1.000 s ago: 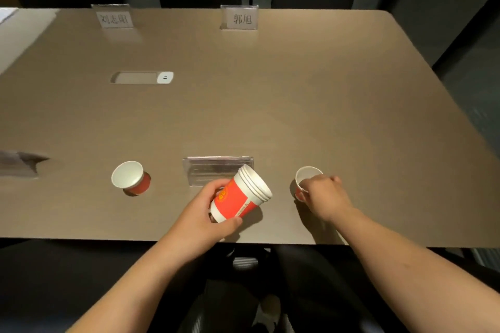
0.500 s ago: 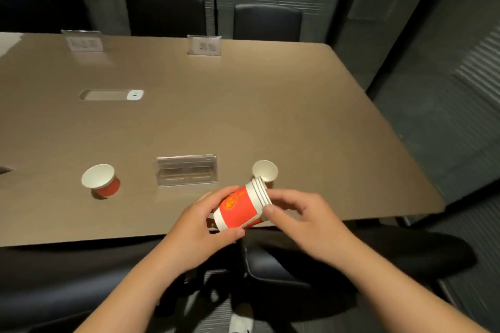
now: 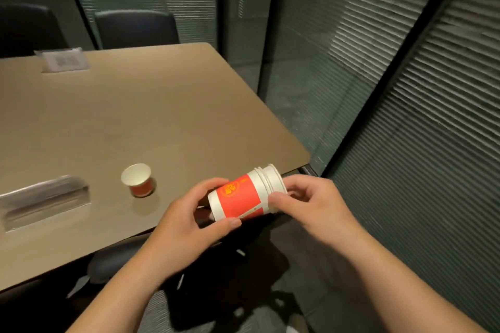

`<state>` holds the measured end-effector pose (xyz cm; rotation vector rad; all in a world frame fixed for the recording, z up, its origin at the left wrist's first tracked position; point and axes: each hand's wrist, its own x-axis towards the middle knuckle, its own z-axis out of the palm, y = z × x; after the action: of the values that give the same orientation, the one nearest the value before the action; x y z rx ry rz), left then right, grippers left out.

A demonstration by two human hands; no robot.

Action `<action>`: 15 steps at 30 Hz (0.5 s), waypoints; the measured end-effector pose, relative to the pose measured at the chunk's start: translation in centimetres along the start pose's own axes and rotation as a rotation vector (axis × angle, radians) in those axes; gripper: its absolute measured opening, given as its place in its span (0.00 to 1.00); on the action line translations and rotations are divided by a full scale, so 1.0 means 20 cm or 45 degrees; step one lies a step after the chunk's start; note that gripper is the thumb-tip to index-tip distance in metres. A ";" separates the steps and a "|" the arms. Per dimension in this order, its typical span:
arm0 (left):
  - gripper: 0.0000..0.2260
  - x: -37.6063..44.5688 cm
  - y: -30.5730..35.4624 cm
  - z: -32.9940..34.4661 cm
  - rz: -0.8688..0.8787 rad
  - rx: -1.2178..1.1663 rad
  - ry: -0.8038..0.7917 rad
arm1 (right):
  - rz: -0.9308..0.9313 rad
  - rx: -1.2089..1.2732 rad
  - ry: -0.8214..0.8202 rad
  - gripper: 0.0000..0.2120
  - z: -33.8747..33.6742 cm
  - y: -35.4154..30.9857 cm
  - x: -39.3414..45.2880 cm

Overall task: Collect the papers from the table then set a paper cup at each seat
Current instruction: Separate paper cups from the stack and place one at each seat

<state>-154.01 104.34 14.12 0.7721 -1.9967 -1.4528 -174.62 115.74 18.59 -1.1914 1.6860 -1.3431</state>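
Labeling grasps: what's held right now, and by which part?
Stack of paper cups, on its side. Left hand grips the base end; right hand pinches the rim end.

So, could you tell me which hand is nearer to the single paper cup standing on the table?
The left hand. It grips the base of the cup stack just right of the single paper cup; the right hand pinches the stack's rim end, farther right, past the table edge.

Red-and-white cup stack (image 3: 244,197), orange emblem; brown table (image 3: 151,116); black chairs (image 3: 135,27).
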 end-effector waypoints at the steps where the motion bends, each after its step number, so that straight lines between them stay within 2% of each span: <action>1: 0.27 0.07 0.02 0.08 0.006 -0.021 -0.020 | -0.013 -0.002 0.012 0.13 -0.10 0.03 0.01; 10: 0.23 0.95 0.25 1.05 0.082 -0.012 -0.083 | -0.036 -0.010 0.263 0.07 -1.34 0.37 0.31; 15: 0.21 1.38 0.26 1.32 0.057 0.000 -0.102 | -0.021 0.008 0.236 0.07 -1.69 0.49 0.61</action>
<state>-192.52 102.72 14.82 0.6745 -2.0604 -1.4794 -211.94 117.08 18.00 -1.1077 1.8016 -1.5076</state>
